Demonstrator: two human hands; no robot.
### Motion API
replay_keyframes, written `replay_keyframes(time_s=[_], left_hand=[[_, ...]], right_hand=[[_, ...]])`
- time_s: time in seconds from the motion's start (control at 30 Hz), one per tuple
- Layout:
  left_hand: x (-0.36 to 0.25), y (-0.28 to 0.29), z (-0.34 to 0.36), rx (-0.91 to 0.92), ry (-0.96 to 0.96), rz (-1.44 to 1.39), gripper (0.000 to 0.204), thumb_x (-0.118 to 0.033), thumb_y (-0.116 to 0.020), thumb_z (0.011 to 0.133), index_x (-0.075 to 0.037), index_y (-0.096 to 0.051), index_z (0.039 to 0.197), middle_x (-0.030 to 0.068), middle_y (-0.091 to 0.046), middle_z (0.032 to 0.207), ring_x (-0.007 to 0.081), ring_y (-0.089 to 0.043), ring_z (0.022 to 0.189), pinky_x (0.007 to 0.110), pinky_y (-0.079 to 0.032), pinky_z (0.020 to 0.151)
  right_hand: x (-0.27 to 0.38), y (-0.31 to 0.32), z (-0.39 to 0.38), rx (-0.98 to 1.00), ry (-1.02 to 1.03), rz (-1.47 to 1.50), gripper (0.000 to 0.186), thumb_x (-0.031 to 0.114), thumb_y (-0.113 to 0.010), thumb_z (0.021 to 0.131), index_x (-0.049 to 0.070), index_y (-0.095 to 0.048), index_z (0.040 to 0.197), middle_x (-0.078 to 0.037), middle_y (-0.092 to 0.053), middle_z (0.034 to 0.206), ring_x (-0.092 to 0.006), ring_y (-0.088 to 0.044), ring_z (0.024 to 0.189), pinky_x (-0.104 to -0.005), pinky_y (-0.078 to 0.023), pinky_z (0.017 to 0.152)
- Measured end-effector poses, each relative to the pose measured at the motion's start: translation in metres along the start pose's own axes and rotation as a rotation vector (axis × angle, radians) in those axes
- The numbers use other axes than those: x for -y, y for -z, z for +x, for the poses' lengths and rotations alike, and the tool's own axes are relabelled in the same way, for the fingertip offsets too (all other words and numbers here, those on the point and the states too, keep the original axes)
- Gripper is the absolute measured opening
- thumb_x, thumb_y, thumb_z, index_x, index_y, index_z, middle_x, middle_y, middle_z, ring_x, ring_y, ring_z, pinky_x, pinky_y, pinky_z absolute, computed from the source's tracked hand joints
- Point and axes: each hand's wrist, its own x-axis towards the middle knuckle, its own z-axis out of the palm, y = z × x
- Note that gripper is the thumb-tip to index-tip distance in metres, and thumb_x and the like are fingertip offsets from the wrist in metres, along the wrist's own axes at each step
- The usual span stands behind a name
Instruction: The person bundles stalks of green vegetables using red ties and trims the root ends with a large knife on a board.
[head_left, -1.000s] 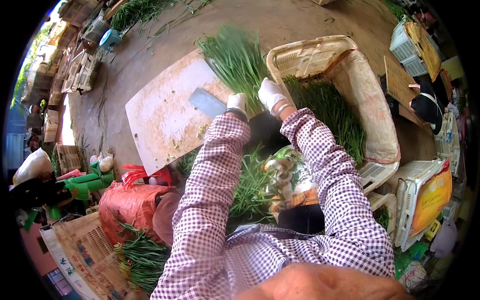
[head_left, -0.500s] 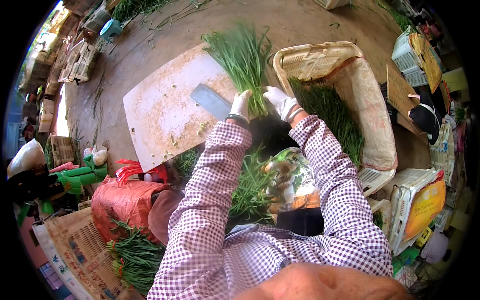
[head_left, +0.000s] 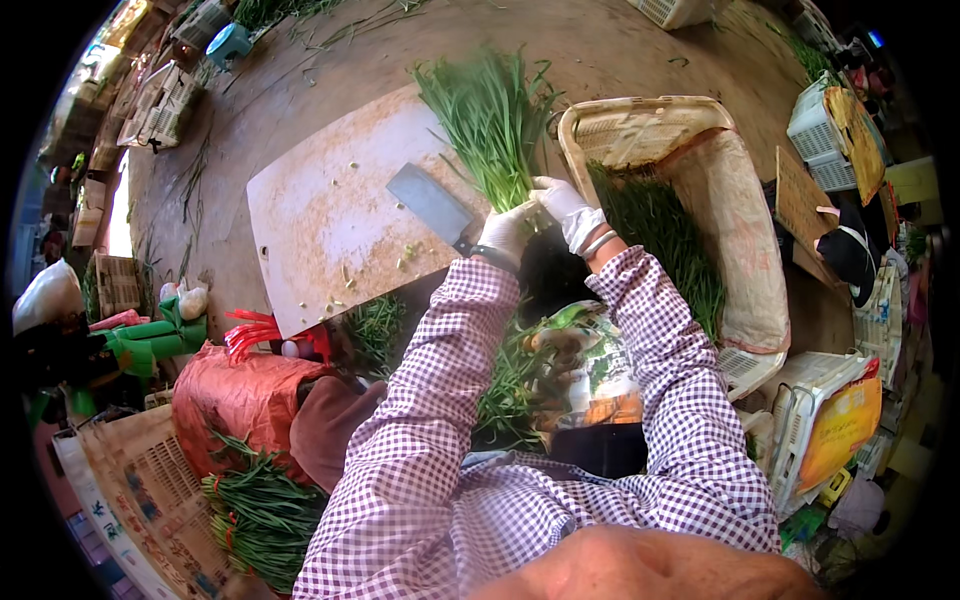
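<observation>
Both my hands wear white gloves and grip one bunch of garlic chives, its green leaves fanning out away from me. My left hand closes around the pale stem ends from the left. From the right, my right hand grips the same stems, its fingers meeting the left ones. Just left of the bunch, a cleaver lies flat on a pale, stained cutting board, its dark handle partly hidden by my left wrist. Small cut stem pieces are scattered over the board.
A crate with a cloth lining and green chives stands at right. Loose leaves and a printed bag lie near my lap. At lower left are tied chive bundles, a red wrapped bundle and red ties.
My hands have drawn slightly nearer to me and come together at the stem ends. The chive bunch now leans more to the left, and more of the cleaver shows.
</observation>
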Motion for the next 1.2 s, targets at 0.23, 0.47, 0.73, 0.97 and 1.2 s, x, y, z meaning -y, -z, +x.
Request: replay_keyframes(time_s=[0.23,0.47,0.73,0.97,1.2], left_hand=[[0.001,0.004,-0.002,0.056,-0.022,0.048,0.028,-0.004,-0.069,0.081,-0.005,-0.061,0.108,0.0027,-0.065,0.082,0.0155,-0.063,0.068,0.028,-0.049,0.059],[0.019,-0.017,-0.007,-0.074,-0.216,0.176,0.051,0.001,-0.073,0.075,-0.006,-0.05,0.12,0.0037,-0.063,0.082,0.0143,-0.06,0.061,0.025,-0.047,0.051],[0.035,-0.009,-0.003,-0.087,-0.22,0.13,0.049,0.005,-0.074,0.072,-0.002,-0.054,0.116,0.0068,-0.065,0.085,0.0152,-0.061,0.06,0.027,-0.048,0.049],[0.012,-0.002,-0.023,-0.06,-0.07,0.066,0.034,-0.001,-0.07,0.079,-0.003,-0.059,0.111,0.007,-0.067,0.09,0.017,-0.064,0.071,0.029,-0.05,0.057],[-0.057,0.03,-0.044,-0.005,0.043,0.028,0.024,-0.005,-0.067,0.081,-0.003,-0.063,0.104,0.0096,-0.07,0.09,0.0189,-0.067,0.077,0.032,-0.055,0.07]], right_hand=[[0.031,-0.011,-0.034,-0.422,0.421,-0.716,0.027,0.017,-0.071,0.082,0.001,-0.066,0.102,-0.013,-0.064,0.092,-0.0244,-0.064,0.087,-0.0343,-0.051,0.079],[0.038,-0.029,-0.027,-0.409,0.408,-0.607,0.019,0.023,-0.075,0.078,0.006,-0.07,0.085,-0.011,-0.07,0.083,-0.0266,-0.067,0.077,-0.0377,-0.052,0.069],[0.025,-0.014,0.006,-0.344,0.309,-0.331,0.013,0.016,-0.069,0.082,0.003,-0.066,0.083,-0.006,-0.067,0.076,-0.0154,-0.062,0.067,-0.0298,-0.05,0.067],[0.061,0.011,-0.032,-0.333,0.383,0.068,0.004,0.008,-0.063,0.088,0.004,-0.061,0.087,-0.001,-0.064,0.079,-0.0066,-0.057,0.063,-0.0201,-0.046,0.06],[0.056,0.036,-0.123,0.392,-0.054,-0.454,0.015,0.017,-0.068,0.082,0.003,-0.063,0.085,-0.004,-0.065,0.074,-0.0118,-0.062,0.064,-0.026,-0.05,0.062]])
